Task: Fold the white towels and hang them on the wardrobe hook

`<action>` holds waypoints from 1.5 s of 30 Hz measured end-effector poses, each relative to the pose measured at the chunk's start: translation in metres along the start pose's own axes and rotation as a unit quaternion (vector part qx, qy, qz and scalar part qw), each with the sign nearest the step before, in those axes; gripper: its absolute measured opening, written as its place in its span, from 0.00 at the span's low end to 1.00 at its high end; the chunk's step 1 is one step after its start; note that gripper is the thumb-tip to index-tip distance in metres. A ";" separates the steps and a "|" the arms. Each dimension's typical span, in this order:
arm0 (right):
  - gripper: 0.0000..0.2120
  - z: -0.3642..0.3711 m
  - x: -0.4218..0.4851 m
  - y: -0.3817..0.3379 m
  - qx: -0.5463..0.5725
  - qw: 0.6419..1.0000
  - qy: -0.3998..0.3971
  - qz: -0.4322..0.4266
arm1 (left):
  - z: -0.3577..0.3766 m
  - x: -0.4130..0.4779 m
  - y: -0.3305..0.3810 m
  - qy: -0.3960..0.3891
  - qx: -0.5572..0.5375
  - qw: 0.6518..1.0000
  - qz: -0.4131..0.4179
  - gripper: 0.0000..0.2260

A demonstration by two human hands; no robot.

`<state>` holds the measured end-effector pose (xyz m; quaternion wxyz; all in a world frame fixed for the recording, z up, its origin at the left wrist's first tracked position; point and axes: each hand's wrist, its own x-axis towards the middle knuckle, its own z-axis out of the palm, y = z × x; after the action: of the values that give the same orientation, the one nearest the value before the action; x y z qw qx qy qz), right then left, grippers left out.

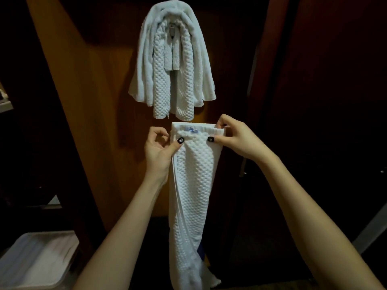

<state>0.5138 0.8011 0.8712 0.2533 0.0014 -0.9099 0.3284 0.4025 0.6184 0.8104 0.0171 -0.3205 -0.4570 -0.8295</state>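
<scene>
A long white waffle-weave towel (192, 185) hangs folded lengthwise in front of me, its lower end trailing near the bottom of the view. My left hand (160, 146) pinches its top left corner, thumb on the front. My right hand (232, 136) pinches the top right corner the same way. Just above, several white towels (171, 59) hang draped over the wardrobe hook (172, 31), which shows only as a small dark metal piece between the folds.
The hook sits on a brown wooden wardrobe panel (88, 91). Dark wardrobe doors (324, 91) with a metal handle (244, 166) stand to the right. A white plastic bin (35, 260) is at the lower left on the floor.
</scene>
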 end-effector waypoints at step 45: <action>0.24 0.038 0.017 -0.035 0.230 0.960 0.155 -0.014 | -0.012 0.028 0.003 -0.080 0.217 0.970 0.067 0.27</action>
<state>0.4873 0.7541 0.8751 0.3889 0.0213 -0.7589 0.5219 0.3745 0.6147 0.8233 0.1052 -0.4046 -0.6036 -0.6789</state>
